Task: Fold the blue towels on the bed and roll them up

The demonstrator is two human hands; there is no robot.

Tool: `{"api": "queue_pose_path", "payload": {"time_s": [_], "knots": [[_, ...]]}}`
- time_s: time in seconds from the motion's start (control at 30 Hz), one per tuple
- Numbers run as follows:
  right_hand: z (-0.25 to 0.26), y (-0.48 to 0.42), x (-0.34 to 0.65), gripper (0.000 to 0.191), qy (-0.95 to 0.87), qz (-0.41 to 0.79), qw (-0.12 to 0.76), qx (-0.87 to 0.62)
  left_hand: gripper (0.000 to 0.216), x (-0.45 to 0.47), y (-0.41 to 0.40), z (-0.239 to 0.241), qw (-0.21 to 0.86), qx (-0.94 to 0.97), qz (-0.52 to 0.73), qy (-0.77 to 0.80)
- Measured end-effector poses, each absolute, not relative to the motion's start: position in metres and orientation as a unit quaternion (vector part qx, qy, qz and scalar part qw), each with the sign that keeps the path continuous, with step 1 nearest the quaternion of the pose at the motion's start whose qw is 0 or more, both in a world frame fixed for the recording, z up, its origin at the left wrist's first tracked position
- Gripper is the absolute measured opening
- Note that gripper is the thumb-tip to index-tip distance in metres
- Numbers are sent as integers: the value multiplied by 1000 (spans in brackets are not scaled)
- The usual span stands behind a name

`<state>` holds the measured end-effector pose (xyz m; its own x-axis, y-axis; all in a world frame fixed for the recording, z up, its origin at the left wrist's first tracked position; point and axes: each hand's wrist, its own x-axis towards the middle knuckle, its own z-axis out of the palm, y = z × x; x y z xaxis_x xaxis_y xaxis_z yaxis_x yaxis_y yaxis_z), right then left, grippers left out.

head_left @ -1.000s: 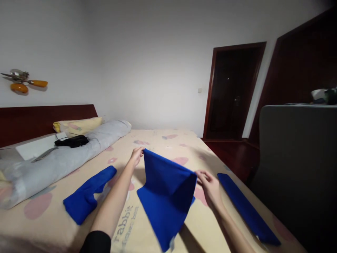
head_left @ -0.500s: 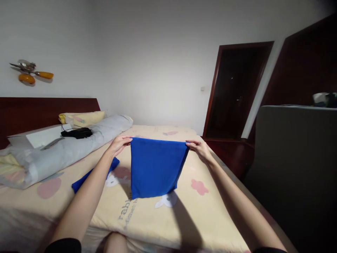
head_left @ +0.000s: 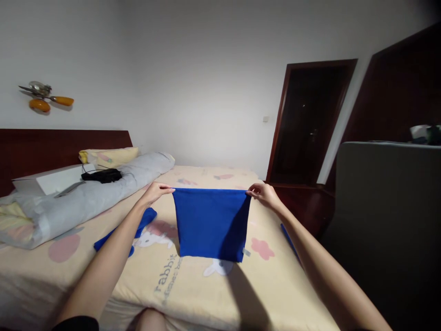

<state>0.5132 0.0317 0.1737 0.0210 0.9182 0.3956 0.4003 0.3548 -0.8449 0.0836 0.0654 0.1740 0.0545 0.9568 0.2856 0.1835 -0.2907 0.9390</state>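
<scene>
Head view: left hand [head_left: 155, 191] pinched the upper left corner of a bright blue rectangular cloth [head_left: 211, 224], fingers closed on the fabric edge. Right hand [head_left: 263, 194] pinched the upper right corner the same way, closed on it. The cloth hung flat between the two hands, top edge pulled straight and level, lower edge reaching down near the cream patterned bedsheet [head_left: 213, 289]; whether it touched the sheet could not be told. A small white tag showed at its lower right corner.

A second, folded blue cloth [head_left: 138, 225] lay on the sheet below the left forearm, partly hidden by it. A narrow blue strip [head_left: 288, 239] showed just past the right forearm at the bed's edge.

At left, a rolled grey quilt [head_left: 89, 195] lay along the dark wooden headboard [head_left: 51, 145], with a black device with cable [head_left: 102, 175] on it. Dark wooden door [head_left: 306, 124] at back right.
</scene>
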Motion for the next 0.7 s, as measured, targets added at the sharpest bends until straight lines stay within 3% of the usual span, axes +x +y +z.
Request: {"api": "queue_pose_path", "payload": {"time_s": [0.4, 0.6, 0.7], "knots": [[159, 89, 503, 28, -550, 366, 539, -523, 25, 114, 123, 154, 479, 511, 525, 483], [155, 127, 501, 24, -559, 294, 600, -491, 22, 131, 159, 152, 444, 495, 600, 444], [155, 134, 504, 33, -583, 241, 613, -475, 27, 135, 170, 154, 405, 507, 638, 414]]}}
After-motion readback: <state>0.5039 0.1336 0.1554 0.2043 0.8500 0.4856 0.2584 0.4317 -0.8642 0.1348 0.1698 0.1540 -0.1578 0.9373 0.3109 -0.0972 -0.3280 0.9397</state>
